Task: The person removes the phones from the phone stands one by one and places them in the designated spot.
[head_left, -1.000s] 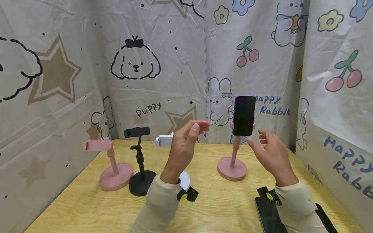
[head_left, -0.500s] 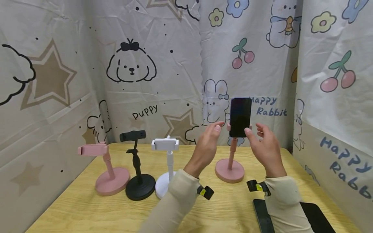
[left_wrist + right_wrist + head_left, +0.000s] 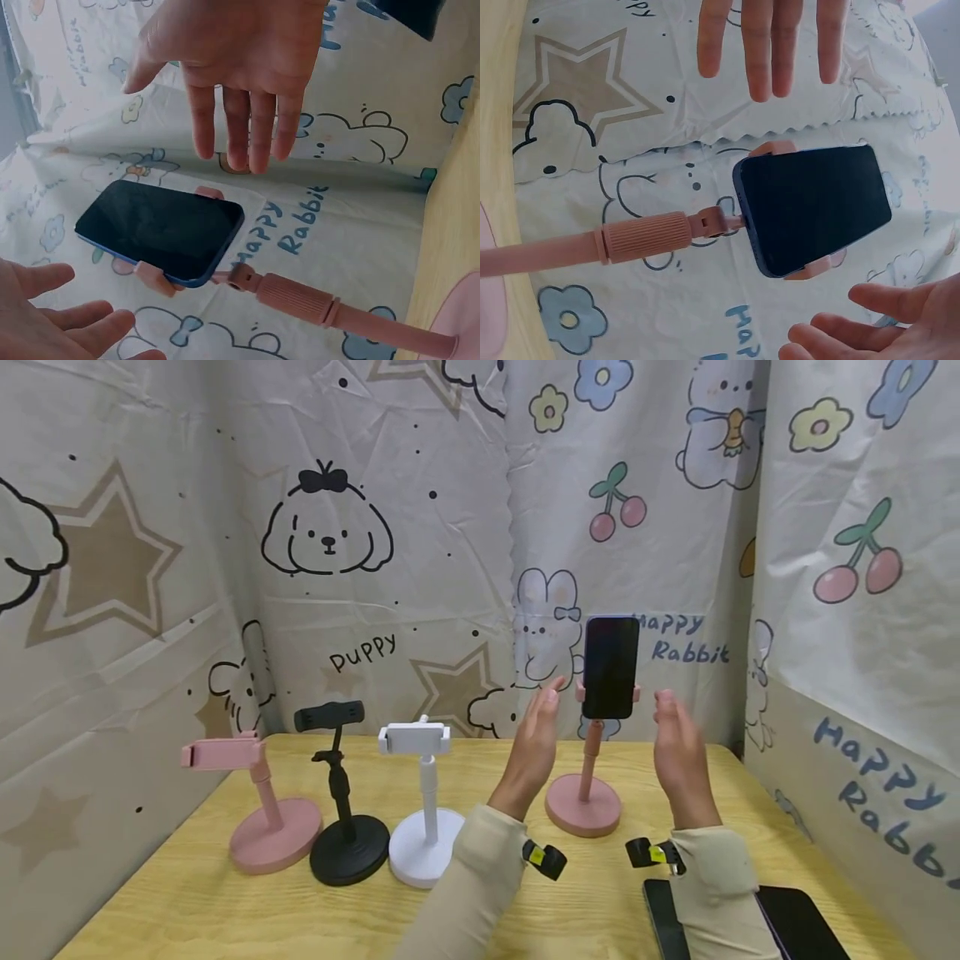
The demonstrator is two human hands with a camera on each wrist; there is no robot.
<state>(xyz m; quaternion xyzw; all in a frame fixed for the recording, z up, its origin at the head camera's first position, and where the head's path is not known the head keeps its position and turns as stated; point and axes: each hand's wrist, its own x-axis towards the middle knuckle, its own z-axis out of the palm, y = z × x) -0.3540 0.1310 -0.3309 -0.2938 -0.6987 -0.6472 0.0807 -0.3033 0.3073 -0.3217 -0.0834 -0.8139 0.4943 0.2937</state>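
A dark smartphone (image 3: 611,668) stands upright in the clamp of a pink phone stand (image 3: 583,807), its black screen facing me. My left hand (image 3: 531,750) is raised to the left of the phone, fingers straight and palm turned inward. On the other side my right hand (image 3: 681,764) is held the same way, level with the phone's lower end. Both wrist views show a gap between each hand and the phone (image 3: 161,229). In the right wrist view the pink clamp (image 3: 814,268) grips the phone's two long sides. Neither hand holds anything.
At left stand a second pink phone stand (image 3: 273,837), a black one (image 3: 349,852) and a white one (image 3: 426,852), their holders without phones. Two dark phones (image 3: 802,922) lie at front right under my right sleeve. Printed curtains (image 3: 450,568) enclose the wooden table (image 3: 360,927).
My left hand has moved right, from before the white stand to beside the phone. My right hand has drawn slightly away from the phone and its fingers have straightened. The view has shifted slightly.
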